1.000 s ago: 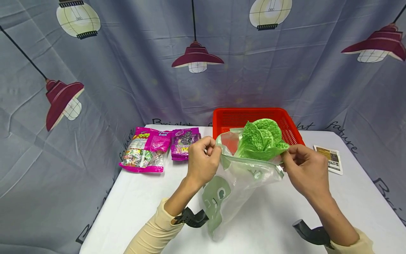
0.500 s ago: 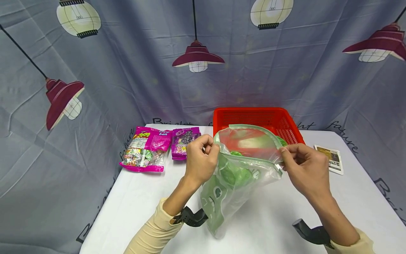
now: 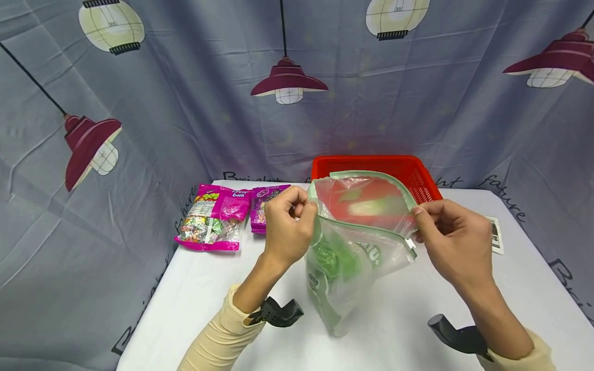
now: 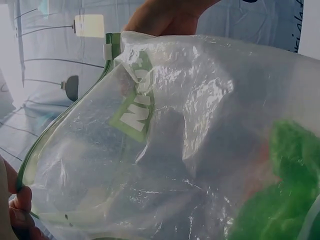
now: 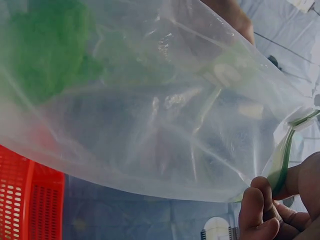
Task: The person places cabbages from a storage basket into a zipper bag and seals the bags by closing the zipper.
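A clear zip bag with green print and a green zip rim hangs between both hands, its mouth spread wide. My left hand pinches the rim at the left corner of the mouth. At the opposite side, my right hand pinches the rim close to the white slider. Inside, low in the bag, lies a head of lettuce, blurred by the plastic. In the left wrist view the lettuce shows bright green through the bag's wall.
A red plastic basket stands behind the bag. At the left lie a large pink candy bag and a smaller purple packet, partly behind my left hand. A flat printed card lies at the right, partly hidden by my right hand.
The lettuce has dropped from the bag's mouth down inside it. Both hands keep their pinch on the rim and have moved slightly apart; the bag's bottom has risen a little.
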`<state>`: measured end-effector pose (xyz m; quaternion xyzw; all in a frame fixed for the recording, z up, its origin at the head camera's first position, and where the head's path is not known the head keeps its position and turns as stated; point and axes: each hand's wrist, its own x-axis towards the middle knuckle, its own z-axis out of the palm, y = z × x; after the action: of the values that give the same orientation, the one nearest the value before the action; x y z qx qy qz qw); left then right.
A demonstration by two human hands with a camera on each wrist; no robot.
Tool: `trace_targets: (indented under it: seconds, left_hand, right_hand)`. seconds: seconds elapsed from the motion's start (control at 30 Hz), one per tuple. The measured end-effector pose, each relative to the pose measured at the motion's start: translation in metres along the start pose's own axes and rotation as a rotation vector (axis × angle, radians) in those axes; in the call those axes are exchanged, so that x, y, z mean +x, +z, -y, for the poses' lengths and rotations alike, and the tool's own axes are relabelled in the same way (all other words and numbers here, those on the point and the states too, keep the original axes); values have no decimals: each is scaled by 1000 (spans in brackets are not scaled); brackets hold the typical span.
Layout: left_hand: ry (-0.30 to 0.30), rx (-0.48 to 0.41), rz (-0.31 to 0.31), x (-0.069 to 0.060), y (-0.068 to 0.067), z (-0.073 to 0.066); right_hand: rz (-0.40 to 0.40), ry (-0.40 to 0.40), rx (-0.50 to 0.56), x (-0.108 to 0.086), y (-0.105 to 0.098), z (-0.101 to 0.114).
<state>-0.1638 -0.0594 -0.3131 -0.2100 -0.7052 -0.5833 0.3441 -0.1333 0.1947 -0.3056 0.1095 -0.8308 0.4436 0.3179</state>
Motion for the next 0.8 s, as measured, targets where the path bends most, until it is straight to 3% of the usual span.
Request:
trace_targets:
  seconds: [0.23,0.33,0.5,0.8]
  left_hand:
    - [91,24,3,13,-3,-10]
    - [103,35,6,16,-4,-14]
    - [96,38,12,13,-5,-14]
    - [96,54,9,12,-6,-10]
  right_hand:
    - [-32,-25,73,8,-6,9]
    - [-30,-17,96,10,-6,11]
    - [45,31,71,8,-3,6]
    - [167,17,100,14,3,-4]
